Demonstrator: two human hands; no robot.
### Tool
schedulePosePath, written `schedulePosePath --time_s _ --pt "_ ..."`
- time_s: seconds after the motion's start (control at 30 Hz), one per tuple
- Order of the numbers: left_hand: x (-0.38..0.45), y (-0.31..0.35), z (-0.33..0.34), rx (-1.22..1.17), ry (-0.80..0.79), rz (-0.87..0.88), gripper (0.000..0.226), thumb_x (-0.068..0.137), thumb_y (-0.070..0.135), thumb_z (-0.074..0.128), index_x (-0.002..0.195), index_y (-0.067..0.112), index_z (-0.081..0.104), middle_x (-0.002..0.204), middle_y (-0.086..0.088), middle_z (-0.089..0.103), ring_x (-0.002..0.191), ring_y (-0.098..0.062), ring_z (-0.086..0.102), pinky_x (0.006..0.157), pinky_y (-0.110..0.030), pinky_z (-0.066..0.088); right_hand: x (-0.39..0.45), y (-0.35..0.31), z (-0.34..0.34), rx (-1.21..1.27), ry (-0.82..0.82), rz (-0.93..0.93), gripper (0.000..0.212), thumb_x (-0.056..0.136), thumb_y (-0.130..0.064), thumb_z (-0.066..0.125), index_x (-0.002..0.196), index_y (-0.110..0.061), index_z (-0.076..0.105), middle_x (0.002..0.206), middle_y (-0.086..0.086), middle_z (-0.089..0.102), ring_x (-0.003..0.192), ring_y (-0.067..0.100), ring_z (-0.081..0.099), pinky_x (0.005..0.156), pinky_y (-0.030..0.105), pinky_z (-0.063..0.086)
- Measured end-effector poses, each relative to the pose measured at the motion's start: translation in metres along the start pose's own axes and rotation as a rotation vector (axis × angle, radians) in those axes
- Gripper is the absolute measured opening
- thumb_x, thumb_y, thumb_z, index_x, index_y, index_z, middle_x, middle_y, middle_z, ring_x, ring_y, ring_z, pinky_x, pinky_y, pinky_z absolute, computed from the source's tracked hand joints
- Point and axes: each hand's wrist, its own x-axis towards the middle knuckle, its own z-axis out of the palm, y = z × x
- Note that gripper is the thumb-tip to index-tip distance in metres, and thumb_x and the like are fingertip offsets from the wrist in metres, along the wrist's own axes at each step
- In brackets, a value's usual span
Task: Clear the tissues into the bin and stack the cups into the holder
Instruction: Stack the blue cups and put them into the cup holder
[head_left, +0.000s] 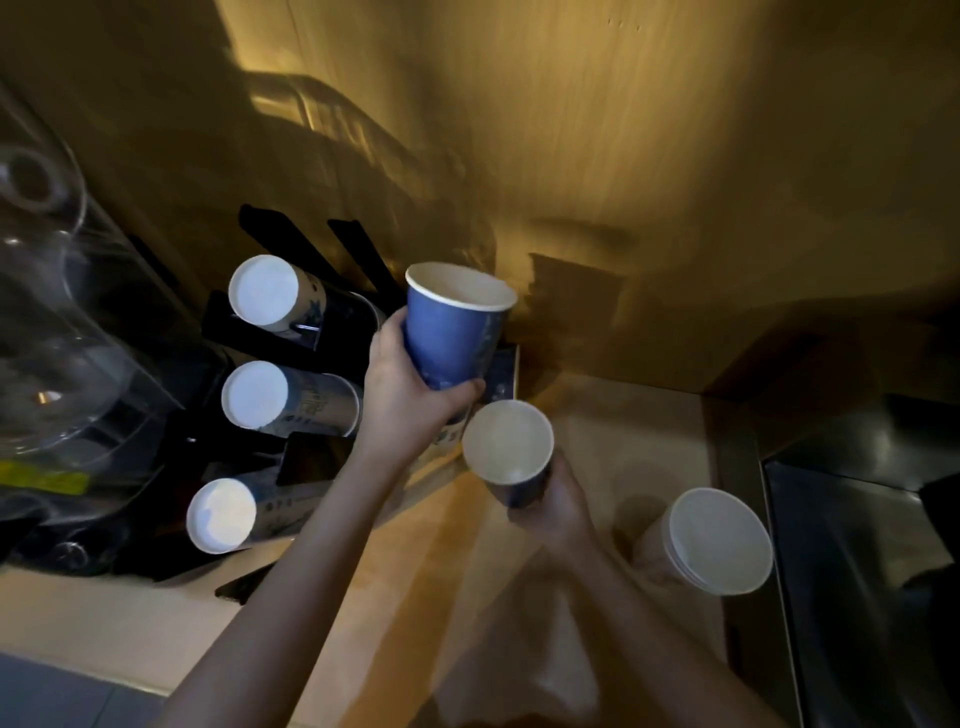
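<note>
The left hand (410, 384) is wrapped around the lower wall of a blue paper cup with a white rim (454, 327), thumb on the near side and fingers curled under its base, holding it upright above the table's far corner beside the cup holder. The right hand (558, 506) is closed around the base of a second blue paper cup with a white inside (509, 449), its mouth tilted toward the camera, just below and to the right of the first cup. The black cup holder (249, 322) stands at the left of the wooden table (623, 436), with three stacks of white-bottomed paper cups (265, 293) lying in its slots. A short stack of white paper cups (719, 540) stands on the table near the dark metal sink (857, 545).
</note>
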Motion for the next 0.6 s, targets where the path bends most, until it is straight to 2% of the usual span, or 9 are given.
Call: schedulePosePath --time_s 0.07,0.13,0.17,0.23,0.33,0.4,0.47,0.53,0.6 --pt "-0.006 0.016 -0.005 -0.076 -0.013 0.041 0.091 0.057 0.024 0.084 0.132 0.015 0.032 0.128 -0.004 0.048 0.116 -0.017 0.048 0.096 -0.040 0.048 -0.001 0.010 0.002 0.199 -0.060 0.104 0.069 0.063 0.003 0.076 0.124 -0.013 0.047 0.109 0.003 0.059 0.095 0.011 0.057 0.079 0.020 0.050" --pt "-0.015 0.029 -0.007 -0.159 -0.040 0.082 0.092 0.054 0.031 0.084 0.130 0.017 0.034 0.120 0.007 0.051 0.113 -0.007 0.051 0.093 -0.031 0.051 -0.003 0.012 0.001 0.134 -0.076 0.070 0.053 0.073 -0.001 0.072 0.121 -0.013 0.051 0.103 -0.004 0.057 0.085 0.001 0.054 0.068 0.007 0.046" --pt "-0.019 0.033 -0.005 -0.198 -0.053 0.100 0.093 0.053 0.034 0.084 0.129 0.017 0.035 0.117 0.014 0.051 0.112 0.000 0.051 0.092 -0.023 0.050 -0.003 0.015 0.001 0.069 -0.066 0.004 0.035 0.079 -0.008 0.067 0.113 -0.012 0.056 0.098 -0.003 0.057 0.080 0.003 0.053 0.060 0.009 0.049" --pt "-0.029 0.035 0.003 -0.244 -0.083 0.105 0.093 0.051 0.033 0.086 0.128 0.023 0.036 0.116 0.022 0.049 0.112 0.011 0.047 0.089 -0.006 0.044 -0.004 0.009 0.003 0.348 -0.066 0.132 0.013 0.089 -0.022 0.052 0.092 -0.013 0.061 0.085 0.005 0.056 0.074 0.014 0.051 0.046 0.018 0.051" --pt "-0.041 0.022 0.022 -0.245 -0.126 0.076 0.094 0.050 0.020 0.088 0.125 0.030 0.033 0.116 0.023 0.047 0.113 0.002 0.047 0.089 0.002 0.037 -0.005 0.008 0.010 0.627 -0.050 0.218 0.022 0.091 -0.029 0.044 0.083 -0.015 0.059 0.074 0.007 0.054 0.069 0.019 0.048 0.043 0.019 0.047" --pt "-0.046 0.008 0.034 -0.231 -0.148 0.062 0.095 0.050 0.011 0.088 0.128 0.018 0.034 0.120 0.012 0.050 0.117 -0.005 0.046 0.089 0.001 0.036 -0.001 0.006 0.008 0.606 0.007 0.280 0.022 0.092 -0.027 0.042 0.085 -0.015 0.059 0.069 0.005 0.059 0.069 0.018 0.050 0.044 0.018 0.048" --pt "-0.053 -0.006 0.043 -0.235 -0.190 0.047 0.098 0.052 0.010 0.087 0.133 0.014 0.032 0.126 0.004 0.049 0.120 -0.007 0.045 0.092 -0.003 0.037 0.001 0.016 0.002 0.420 -0.054 0.148 0.015 0.088 -0.021 0.054 0.100 -0.013 0.058 0.076 -0.001 0.064 0.073 0.010 0.052 0.053 0.017 0.050" --pt "-0.059 -0.017 0.048 -0.259 -0.225 0.018 0.097 0.052 0.014 0.084 0.133 0.017 0.030 0.126 0.006 0.047 0.121 -0.004 0.044 0.098 -0.013 0.039 0.010 0.023 0.006 0.500 -0.097 0.266 0.049 0.075 -0.010 0.071 0.120 -0.013 0.051 0.096 -0.003 0.060 0.081 0.000 0.052 0.070 0.014 0.047" --pt "-0.064 -0.025 0.052 -0.246 -0.250 -0.015 0.097 0.052 0.017 0.080 0.133 0.021 0.025 0.123 0.018 0.042 0.119 0.003 0.041 0.102 -0.022 0.039 0.008 0.024 0.006 0.436 -0.121 0.241 0.057 0.073 -0.011 0.073 0.125 -0.015 0.048 0.102 -0.001 0.058 0.085 0.004 0.054 0.075 0.018 0.045"
